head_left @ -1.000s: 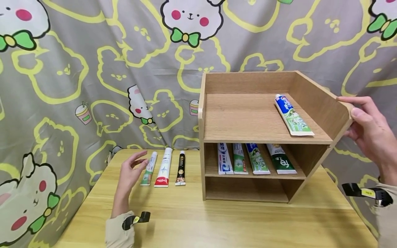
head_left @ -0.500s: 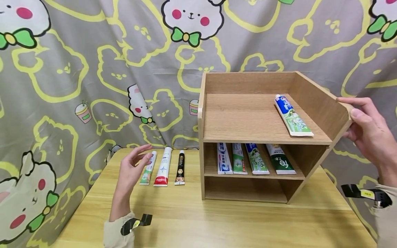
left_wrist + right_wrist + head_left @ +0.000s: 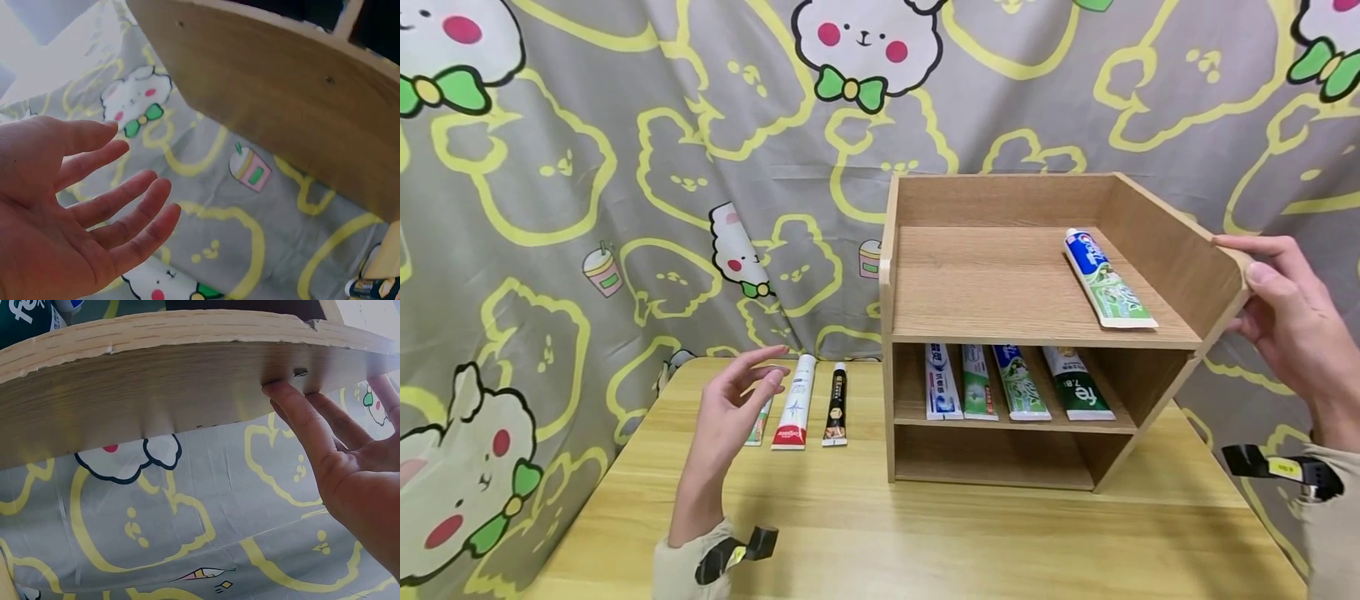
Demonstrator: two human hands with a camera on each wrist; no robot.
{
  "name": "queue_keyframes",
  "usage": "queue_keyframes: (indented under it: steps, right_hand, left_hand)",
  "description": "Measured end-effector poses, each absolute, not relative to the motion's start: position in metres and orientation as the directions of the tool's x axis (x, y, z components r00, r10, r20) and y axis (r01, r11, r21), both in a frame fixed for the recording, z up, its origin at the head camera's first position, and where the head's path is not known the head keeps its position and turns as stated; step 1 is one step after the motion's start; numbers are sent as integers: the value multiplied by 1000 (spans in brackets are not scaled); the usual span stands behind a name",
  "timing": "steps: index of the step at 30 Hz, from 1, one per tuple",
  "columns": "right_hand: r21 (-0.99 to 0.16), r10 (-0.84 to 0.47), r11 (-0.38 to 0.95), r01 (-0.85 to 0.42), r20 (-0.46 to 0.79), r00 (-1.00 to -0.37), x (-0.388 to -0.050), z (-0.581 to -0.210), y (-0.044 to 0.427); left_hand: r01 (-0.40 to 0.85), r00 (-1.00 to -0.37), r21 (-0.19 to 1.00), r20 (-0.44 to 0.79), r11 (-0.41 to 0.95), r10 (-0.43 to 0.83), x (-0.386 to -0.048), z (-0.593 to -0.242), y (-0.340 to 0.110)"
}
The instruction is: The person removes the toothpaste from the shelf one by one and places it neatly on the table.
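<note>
My left hand point(image 3: 736, 408) hovers over the left of the table, fingers loosely bent and apart, holding nothing. Behind it lies a green and white toothpaste tube point(image 3: 760, 425), mostly hidden by the hand. A white toothpaste tube with a red end point(image 3: 794, 408) and a slim black tube point(image 3: 836, 408) lie to its right. My right hand point(image 3: 1292, 312) touches the right side panel of a wooden shelf unit point(image 3: 1000, 283), thumb at the front edge. In the right wrist view, fairly straight fingers point(image 3: 300, 415) rest against the panel's outer face.
A blue and green toothpaste tube point(image 3: 1108, 283) lies on the top shelf. Several tubes stand on the middle shelf, among them a dark green one point(image 3: 1081, 387). A patterned curtain point(image 3: 700, 167) hangs behind the wooden table point(image 3: 850, 533).
My left hand has moved slightly right and up, and now covers most of the green and white tube. The right hand stays at the shelf panel.
</note>
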State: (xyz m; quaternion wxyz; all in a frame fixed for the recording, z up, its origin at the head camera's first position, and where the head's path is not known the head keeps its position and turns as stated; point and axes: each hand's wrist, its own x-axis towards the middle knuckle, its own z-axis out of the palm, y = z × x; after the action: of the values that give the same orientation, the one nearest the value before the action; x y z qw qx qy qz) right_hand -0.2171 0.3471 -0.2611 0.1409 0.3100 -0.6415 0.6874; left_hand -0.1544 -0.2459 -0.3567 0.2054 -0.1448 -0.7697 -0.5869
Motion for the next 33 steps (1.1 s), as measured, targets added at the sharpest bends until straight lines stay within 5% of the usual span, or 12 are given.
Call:
queue_keyframes:
  steps: [33]
  right_hand:
    - [-799,-221,-141,-585,601,-768,-216,-261,348]
  left_hand:
    - [738,-662,675,726,-14,186,-116,-316,-147]
